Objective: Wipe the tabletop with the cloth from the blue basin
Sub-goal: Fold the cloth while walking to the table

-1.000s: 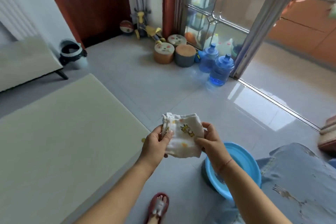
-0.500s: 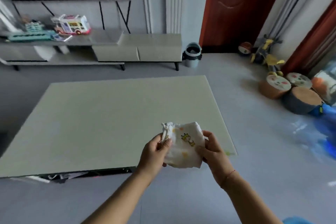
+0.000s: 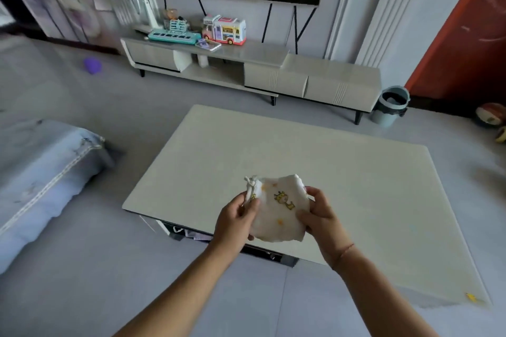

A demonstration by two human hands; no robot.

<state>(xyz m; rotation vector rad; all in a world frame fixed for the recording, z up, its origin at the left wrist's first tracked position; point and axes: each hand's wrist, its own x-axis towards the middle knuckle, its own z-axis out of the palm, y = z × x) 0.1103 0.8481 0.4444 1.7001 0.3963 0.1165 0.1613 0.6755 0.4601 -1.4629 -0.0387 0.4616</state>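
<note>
A white cloth (image 3: 279, 210) with small yellow giraffe prints is folded and held up between both hands. My left hand (image 3: 235, 220) pinches its left edge and my right hand (image 3: 320, 216) grips its right edge. The cloth hangs in the air over the near edge of a pale cream tabletop (image 3: 273, 150), which is bare. The blue basin is out of view.
A sofa with a light blue cover (image 3: 41, 169) stands to the left. Behind the table is a low TV cabinet (image 3: 273, 68) with toys on it. A grey bin (image 3: 391, 105) sits at the right by a red door. A yellow speck (image 3: 470, 297) marks the table's near right corner.
The view has swung left from the basin and glass door to face the table. Both hands kept hold of the cloth and carried it over the table's near edge.
</note>
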